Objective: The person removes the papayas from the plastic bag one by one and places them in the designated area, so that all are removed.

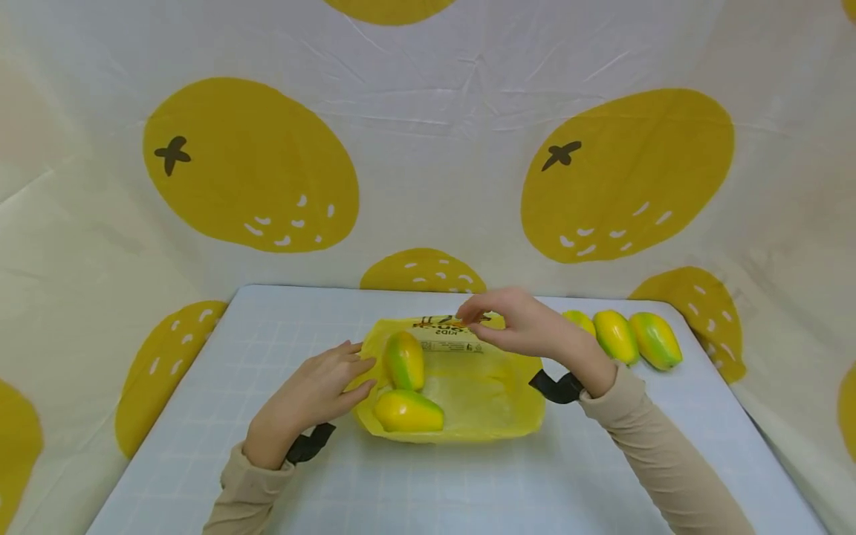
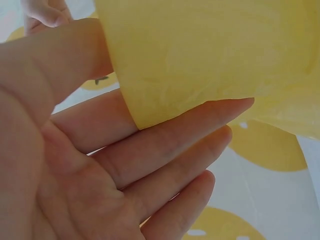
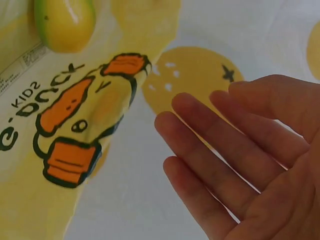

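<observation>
A yellow plastic bag (image 1: 468, 401) lies spread open like a shallow tray, with a duck print (image 3: 70, 130) near its far edge. Two yellow-green mangoes lie in its left part: one mango (image 1: 404, 361) lengthwise, another mango (image 1: 409, 411) crosswise nearer the front. My left hand (image 1: 328, 386) is at the bag's left rim, fingers extended. In the left wrist view, the yellow film hides the tips of the thumb and index finger. Above the bag's far right part is my right hand (image 1: 511, 319), its fingers loosely bent and holding nothing.
To the right of the bag, several more mangoes (image 1: 615, 336) stand in a row near the table's back edge. A pale checked cloth covers the table (image 1: 428, 490). Behind it hangs a white curtain (image 1: 435, 163) printed with large yellow fruits.
</observation>
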Tool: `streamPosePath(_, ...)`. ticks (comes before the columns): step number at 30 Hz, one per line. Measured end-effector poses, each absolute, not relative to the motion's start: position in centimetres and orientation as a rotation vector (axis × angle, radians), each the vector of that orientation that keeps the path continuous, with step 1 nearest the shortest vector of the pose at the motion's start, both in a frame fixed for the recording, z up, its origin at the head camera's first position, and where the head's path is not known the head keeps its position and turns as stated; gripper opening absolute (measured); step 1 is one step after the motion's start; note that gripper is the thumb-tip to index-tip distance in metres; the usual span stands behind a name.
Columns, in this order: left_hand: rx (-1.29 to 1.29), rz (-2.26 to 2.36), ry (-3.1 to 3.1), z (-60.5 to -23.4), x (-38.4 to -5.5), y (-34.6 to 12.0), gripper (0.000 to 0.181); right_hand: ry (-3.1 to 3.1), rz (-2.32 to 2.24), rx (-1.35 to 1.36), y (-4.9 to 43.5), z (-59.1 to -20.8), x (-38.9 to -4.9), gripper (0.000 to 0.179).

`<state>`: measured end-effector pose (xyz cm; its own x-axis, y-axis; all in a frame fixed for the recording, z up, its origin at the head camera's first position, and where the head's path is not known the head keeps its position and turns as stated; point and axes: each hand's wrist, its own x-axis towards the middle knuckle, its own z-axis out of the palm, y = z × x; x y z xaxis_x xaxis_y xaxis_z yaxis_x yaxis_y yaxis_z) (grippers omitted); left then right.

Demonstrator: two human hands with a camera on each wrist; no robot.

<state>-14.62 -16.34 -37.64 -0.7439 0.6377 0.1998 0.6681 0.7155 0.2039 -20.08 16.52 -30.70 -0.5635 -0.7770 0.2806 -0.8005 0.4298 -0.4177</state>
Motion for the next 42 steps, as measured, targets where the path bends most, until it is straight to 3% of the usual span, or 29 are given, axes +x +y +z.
streamPosePath(11, -1.089, -0.451, -2.802, -37.4, -14.5, -16.4, 0.030, -2.848, 0.639, 1.555, 12.3, -32.5, -20.2, 0.025)
streamPosePath(28, -1.118, -0.415, -2.808, -37.4, -14.6, -16.4, 0.031, -3.194, 0.133, 1.430, 6.2, -39.0, -21.5, 0.083)
streamPosePath(42, -1.088, -0.399, -2.823, -37.4, -14.7, -16.4, 0.031, -3.163, 0.150, 1.409, 5.4, -40.8, -22.0, 0.081)
